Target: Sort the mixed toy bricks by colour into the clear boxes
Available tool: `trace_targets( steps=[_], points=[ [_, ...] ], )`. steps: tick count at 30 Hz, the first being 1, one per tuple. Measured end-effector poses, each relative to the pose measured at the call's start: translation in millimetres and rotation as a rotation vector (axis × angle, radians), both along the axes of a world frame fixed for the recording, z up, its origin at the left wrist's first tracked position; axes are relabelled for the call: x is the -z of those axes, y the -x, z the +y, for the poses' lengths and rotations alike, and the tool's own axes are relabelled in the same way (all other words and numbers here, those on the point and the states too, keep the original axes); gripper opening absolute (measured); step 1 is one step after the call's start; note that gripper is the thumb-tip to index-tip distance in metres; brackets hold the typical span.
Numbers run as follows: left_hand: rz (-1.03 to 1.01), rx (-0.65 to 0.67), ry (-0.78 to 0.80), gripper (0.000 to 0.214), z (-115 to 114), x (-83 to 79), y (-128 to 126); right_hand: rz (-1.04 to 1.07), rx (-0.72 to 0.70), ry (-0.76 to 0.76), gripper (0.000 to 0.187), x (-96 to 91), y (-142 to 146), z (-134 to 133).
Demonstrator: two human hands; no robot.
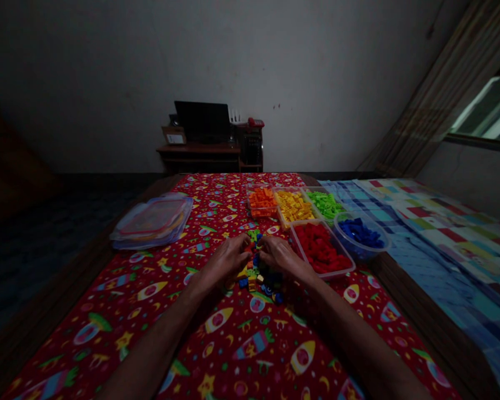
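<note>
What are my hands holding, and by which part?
Cannot tell. The left hand and right hand meet over the mixed toy-brick pile, which hides any grip.

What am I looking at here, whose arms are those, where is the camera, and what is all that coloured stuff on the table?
There is no machine here: those are a person's two bare arms, seen from one camera worn on their head, looking forward and down. The left hand and right hand rest on a small pile of mixed toy bricks on a red tablecloth printed with rockets. Right of it stand tubs of sorted bricks: orange tub, yellow tub, green tub, red tub and a round blue tub. A stack of lids lies to the left. The room is dim, so whether either hand grips a brick cannot be told.
</note>
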State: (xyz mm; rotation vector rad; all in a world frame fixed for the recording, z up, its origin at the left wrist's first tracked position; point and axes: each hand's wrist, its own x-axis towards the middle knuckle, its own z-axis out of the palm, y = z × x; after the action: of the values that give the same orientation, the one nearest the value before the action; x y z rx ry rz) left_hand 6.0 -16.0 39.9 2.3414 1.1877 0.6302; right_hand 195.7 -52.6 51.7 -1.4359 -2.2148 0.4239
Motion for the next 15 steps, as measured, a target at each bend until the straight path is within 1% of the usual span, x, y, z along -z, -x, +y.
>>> trace_targets(
  steps=[2, 4, 7, 8, 9, 11, 13, 15],
  points=[
    [-0.099, -0.083, 0.066, 0.025, 6.2, 2.0, -1.7, 0.130, -0.004, 0.033, 0.024, 2.8, 0.4, 4.6],
    [-0.211, -0.127, 0.171, 0.032, 11.0, 4.0, -4.2, 0.255, -0.019, 0.127, 0.033, 6.4, 2.9, 11.1],
    [-0.387, -0.118, 0.347, 0.040, 12.8, 4.5, -8.2, 0.417, -0.039, 0.341, 0.054, 11.7, 8.2, 19.7],
    [-0.424, -0.109, 0.391, 0.041, 12.0, 3.7, -9.4, 0.460, -0.040, 0.400, 0.058, 13.2, 9.9, 21.3],
    [-0.445, -0.103, 0.423, 0.042, 10.8, 2.5, -10.5, 0.495, -0.037, 0.441, 0.058, 14.4, 11.3, 22.2],
    [-0.451, -0.100, 0.460, 0.043, 7.8, -0.5, -12.3, 0.535, -0.032, 0.470, 0.051, 15.8, 13.5, 22.1],
    [-0.433, -0.112, 0.470, 0.047, 5.1, -3.7, -13.6, 0.538, -0.022, 0.441, 0.040, 15.6, 14.6, 20.2],
    [-0.418, -0.128, 0.466, 0.051, 3.2, -6.5, -14.3, 0.512, -0.016, 0.367, 0.029, 14.2, 14.7, 17.8]
  ],
)
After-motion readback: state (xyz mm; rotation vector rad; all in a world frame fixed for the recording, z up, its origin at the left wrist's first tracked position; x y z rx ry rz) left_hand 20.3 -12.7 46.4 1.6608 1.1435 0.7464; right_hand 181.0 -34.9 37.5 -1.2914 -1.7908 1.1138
